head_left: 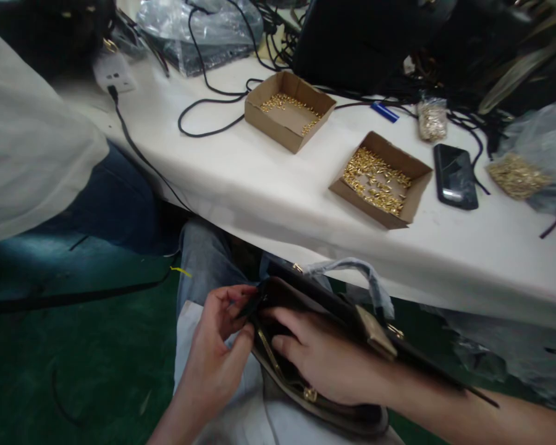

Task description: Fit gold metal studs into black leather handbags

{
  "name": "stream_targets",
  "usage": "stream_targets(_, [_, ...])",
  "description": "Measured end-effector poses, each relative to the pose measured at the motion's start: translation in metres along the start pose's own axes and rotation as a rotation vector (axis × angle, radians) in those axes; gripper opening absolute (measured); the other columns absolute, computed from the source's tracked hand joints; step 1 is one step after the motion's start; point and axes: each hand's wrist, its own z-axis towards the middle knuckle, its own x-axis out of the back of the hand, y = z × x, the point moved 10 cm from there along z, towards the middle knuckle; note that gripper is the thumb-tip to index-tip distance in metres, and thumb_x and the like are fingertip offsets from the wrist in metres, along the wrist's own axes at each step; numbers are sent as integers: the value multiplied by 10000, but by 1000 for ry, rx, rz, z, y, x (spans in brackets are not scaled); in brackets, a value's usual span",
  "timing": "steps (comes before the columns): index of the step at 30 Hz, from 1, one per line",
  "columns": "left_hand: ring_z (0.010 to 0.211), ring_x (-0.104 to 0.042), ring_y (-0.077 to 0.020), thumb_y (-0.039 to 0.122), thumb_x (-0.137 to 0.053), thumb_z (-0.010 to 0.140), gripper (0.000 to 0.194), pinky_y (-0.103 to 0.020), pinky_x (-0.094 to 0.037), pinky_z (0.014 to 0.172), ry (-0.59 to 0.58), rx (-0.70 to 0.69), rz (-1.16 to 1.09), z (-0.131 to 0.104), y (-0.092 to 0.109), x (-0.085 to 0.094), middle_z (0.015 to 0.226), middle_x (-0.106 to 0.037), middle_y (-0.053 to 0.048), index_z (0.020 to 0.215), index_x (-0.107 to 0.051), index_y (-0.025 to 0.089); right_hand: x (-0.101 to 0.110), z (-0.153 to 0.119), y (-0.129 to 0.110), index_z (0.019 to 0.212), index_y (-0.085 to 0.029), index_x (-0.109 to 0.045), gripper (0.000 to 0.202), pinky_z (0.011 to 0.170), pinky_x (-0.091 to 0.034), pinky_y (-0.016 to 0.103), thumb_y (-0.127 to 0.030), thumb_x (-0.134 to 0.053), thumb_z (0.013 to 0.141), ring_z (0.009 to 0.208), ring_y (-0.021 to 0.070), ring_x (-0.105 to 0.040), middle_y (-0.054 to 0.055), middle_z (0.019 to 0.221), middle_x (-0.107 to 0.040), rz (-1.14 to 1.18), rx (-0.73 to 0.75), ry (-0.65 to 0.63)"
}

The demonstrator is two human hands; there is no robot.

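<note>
A dark handbag (324, 411) with a gold zipper lies open across my lap, its handle (352, 266) wrapped in clear plastic. My left hand (222, 340) pinches the black end of the bag's opening at its left corner, thumb and fingers closed on it. Inside the bag is my right hand (306, 346), reaching toward that same corner; thumb and part of a finger show, while the other fingertips are hidden by the bag. A gold zipper pull (310, 394) hangs below the right wrist.
On the white table stand two cardboard trays (278, 130) (375, 213) of small gold pieces. A phone (454, 176), a bag of gold pieces (519, 176) and a blue object (384, 112) lie nearby. Black cords (213, 102) cross the table. Another person's sleeve (32, 142) is at left.
</note>
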Motion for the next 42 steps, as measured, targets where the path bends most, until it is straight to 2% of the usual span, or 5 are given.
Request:
stream_targets(11, [1428,-687,-278,191,-591,1019,193,-400,-623,1121,-81,-58,-15,4,16,-8,1549,-625,-110,1191,-531,258,11,20,-4,1212,-235,-742,222,908,-529,347,-312,-742,1004,1062,236,-659,33,1139,-727,375,-6,-108])
stream_targets(16, [1465,-649,-286,150,-594,1025,134,-373,-612,1115,-116,-61,20,0,18,-9,1582,-582,-80,1101,-639,251,10,19,-1,1119,-237,-679,377,755,-437,301,-441,-883,877,919,197,-562,-7,1026,-617,503,35,-170])
stream_targets(29, [1516,-604,-307,81,-546,1026,291,-499,-595,1210,-30,-339,338,-5,51,-10,1579,-597,-59,1081,-747,283,19,15,-2,1168,-237,-752,293,1013,-490,395,-352,-812,905,1119,266,-645,26,1172,-746,438,78,-119])
stream_targets(35, [1580,-557,-361,100,-548,1009,388,-563,-553,1251,-142,-364,596,-1,52,-20,1761,-467,-105,1258,-789,274,22,9,-7,1111,-208,-706,291,939,-483,349,-469,-774,999,1044,221,-611,26,1159,-702,462,70,-196])
stream_targets(42, [1599,-534,-403,149,-622,1001,295,-618,-533,1260,-240,-360,703,0,54,-22,1782,-447,-150,1221,-785,259,17,11,-4,1149,-208,-711,397,911,-492,346,-394,-901,855,998,220,-644,15,1086,-712,571,-31,-221])
